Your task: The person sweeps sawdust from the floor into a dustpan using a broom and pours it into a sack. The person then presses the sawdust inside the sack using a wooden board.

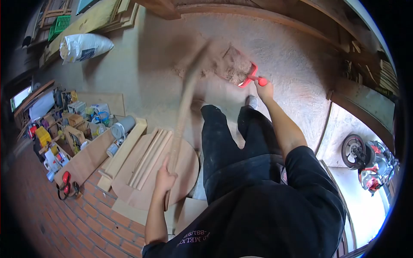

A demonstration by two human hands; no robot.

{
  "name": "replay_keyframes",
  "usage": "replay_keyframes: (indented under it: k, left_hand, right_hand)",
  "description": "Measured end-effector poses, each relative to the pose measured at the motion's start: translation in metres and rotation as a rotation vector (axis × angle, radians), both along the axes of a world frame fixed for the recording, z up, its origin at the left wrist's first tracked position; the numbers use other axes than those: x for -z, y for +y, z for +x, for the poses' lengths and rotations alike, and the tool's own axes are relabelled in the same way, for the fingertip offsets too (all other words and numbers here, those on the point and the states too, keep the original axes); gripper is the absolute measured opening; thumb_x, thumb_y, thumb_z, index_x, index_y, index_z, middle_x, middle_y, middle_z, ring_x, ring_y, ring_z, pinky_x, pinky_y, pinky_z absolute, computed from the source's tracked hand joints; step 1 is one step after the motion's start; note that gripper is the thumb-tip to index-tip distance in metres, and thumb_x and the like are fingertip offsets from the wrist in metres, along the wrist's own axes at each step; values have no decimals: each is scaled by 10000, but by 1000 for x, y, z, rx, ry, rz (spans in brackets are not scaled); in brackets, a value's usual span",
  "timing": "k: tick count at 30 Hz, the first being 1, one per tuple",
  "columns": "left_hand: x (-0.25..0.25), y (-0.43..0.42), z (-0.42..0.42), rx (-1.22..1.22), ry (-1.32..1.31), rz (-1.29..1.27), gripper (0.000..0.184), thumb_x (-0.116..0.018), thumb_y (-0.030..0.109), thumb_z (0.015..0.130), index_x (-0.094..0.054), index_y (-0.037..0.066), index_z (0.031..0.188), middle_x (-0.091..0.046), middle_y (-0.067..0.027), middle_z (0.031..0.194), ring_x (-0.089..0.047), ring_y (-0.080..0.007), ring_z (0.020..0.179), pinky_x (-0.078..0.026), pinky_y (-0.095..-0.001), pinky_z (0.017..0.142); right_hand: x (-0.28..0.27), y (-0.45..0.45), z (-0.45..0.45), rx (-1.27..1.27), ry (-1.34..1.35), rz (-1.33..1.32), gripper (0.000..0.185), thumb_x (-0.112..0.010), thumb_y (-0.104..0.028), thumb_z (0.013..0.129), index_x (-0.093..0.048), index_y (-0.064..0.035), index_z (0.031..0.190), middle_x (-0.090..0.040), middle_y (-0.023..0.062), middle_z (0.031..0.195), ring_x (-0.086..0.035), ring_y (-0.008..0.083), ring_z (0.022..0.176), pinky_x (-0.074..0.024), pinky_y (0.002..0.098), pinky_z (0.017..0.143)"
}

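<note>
My left hand (164, 178) is wrapped round the long wooden handle of a broom (182, 114). The handle slants up and away from me, and its far end is smeared by motion over the floor. In my right hand (264, 89) is the red grip of a dustpan (253, 74), which rests low on the floor ahead of my feet. A heap of sawdust and shavings (237, 73) lies in the dustpan, with more bits scattered just left of it, near the blurred broom end.
At left, a round wooden board (187, 165) carries several wood strips. Beyond it are a wooden box of tools and bottles (86, 161) and red ear muffs (66, 180). A white sack (88, 46) leans by planks at upper left. A motorcycle (370, 161) stands at right.
</note>
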State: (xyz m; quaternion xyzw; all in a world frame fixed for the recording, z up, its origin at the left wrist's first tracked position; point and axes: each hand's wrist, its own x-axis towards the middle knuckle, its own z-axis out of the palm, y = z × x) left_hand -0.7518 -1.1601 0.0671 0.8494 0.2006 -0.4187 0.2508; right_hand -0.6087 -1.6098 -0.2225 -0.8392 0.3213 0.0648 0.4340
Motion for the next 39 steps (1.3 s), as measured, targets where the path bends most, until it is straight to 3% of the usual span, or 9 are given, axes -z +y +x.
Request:
replay_keyframes:
  k: [5, 8, 10, 14, 18, 21, 28, 33, 39]
  left_hand:
    - [51, -18, 33, -376, -25, 93, 582, -575, -16, 704, -477, 39, 1275, -613, -117, 778, -583, -204, 548, -471, -329, 477]
    - [129, -20, 64, -481, -107, 74, 349, -549, 9, 722, -536, -14, 1069, -564, -88, 712, -562, -202, 516, -458, -334, 455]
    - [207, -3, 68, -532, 87, -3, 232, -559, 66, 736, -567, -35, 946, -554, -77, 698, -558, -210, 504, -464, -345, 462]
    - [242, -68, 26, -611, 273, -229, 344, -566, 91, 741, -555, -55, 1052, -580, -103, 711, -561, -221, 511, -487, -349, 471]
    - [159, -148, -15, -555, 317, -251, 901, -595, 1, 688, -132, 18, 1460, -588, -166, 909, -568, -233, 518, -493, -350, 436]
    - [105, -175, -19, -479, 410, -411, 870, -572, -20, 711, -175, 106, 1475, -556, -158, 894, -571, -221, 533, -482, -339, 419]
    - [39, -175, -17, -309, 487, -477, 891, -567, -20, 743, -122, 82, 1508, -569, -116, 761, -529, -176, 449, -449, -315, 414]
    - [-11, -126, 2, -283, 414, -365, 924, -594, -46, 733, -106, 20, 1515, -572, -66, 692, -530, -141, 459, -433, -291, 408]
    - [-12, -98, 51, -242, 114, -293, 865, -560, -62, 745, -182, 55, 1514, -608, -107, 780, -511, -141, 427, -415, -302, 390]
  right_hand:
    - [-7, -40, -17, -224, -46, -7, 354, -709, -252, 785, -680, -71, 1088, -687, 205, 1005, -676, 328, 955, -527, 383, 825]
    - [7, -51, -24, -287, -37, -31, 347, -709, -254, 783, -676, -87, 1085, -686, 205, 990, -674, 342, 937, -527, 391, 817]
    - [7, -49, -26, -292, -3, -44, 347, -709, -253, 783, -675, -89, 1087, -686, 203, 983, -673, 347, 926, -528, 395, 812]
    - [17, -37, -30, -317, 23, -38, 350, -710, -259, 782, -672, -98, 1090, -683, 203, 979, -669, 362, 914, -530, 412, 809]
    - [19, -32, -23, -319, 71, -78, 363, -715, -272, 778, -672, -100, 1095, -679, 210, 984, -666, 366, 923, -529, 422, 814]
    - [22, -32, -20, -319, 57, -80, 377, -721, -283, 774, -672, -104, 1102, -680, 209, 983, -663, 373, 927, -528, 427, 817]
    - [24, -41, -13, -296, 119, -72, 374, -733, -269, 765, -682, -101, 1096, -679, 205, 1017, -661, 360, 959, -528, 417, 832]
    - [18, -58, -24, -202, 63, -21, 362, -728, -250, 773, -683, -99, 1098, -679, 198, 1038, -661, 350, 967, -525, 402, 841]
    - [20, -72, -63, -104, -9, 23, 357, -719, -263, 768, -682, -102, 1085, -691, 193, 986, -671, 339, 937, -528, 395, 824]
